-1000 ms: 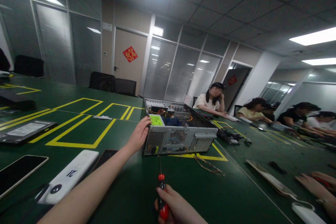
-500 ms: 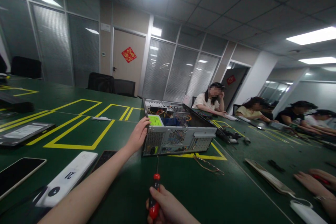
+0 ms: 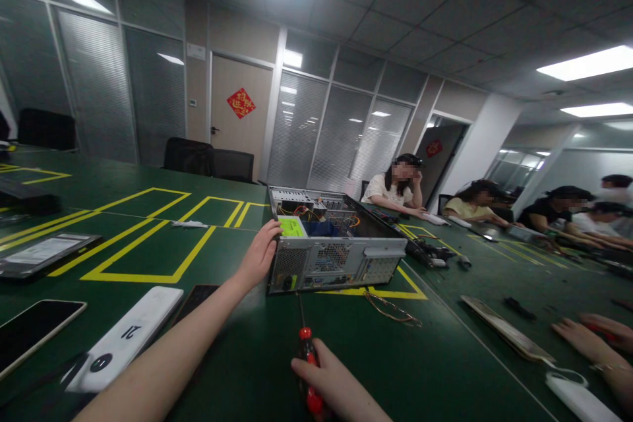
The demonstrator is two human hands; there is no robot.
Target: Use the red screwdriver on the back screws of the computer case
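Observation:
An opened computer case [image 3: 341, 260] lies on the green table with its rear panel facing me. Inside are cables and a power supply [image 3: 291, 227] with a bright yellow-green label. My left hand [image 3: 260, 252] grips the case's rear left corner, fingers over the top edge beside that label. My right hand [image 3: 329, 376] is wrapped round the red and black handle of a screwdriver [image 3: 307, 346]. Its thin shaft points away from me, the tip close to the bottom edge of the rear panel; whether it touches cannot be told.
Left of me lie a hard drive [image 3: 47, 254], a phone [image 3: 34, 333] and a white device marked 21 [image 3: 131, 336]. Thin wires [image 3: 393, 310] rest by the case. At right are another phone [image 3: 507, 330] and a co-worker's hands [image 3: 586, 339]; several people sit farther back.
My right hand and the screwdriver have shifted slightly right, and the handle now leans more. The left hand stays on the case corner.

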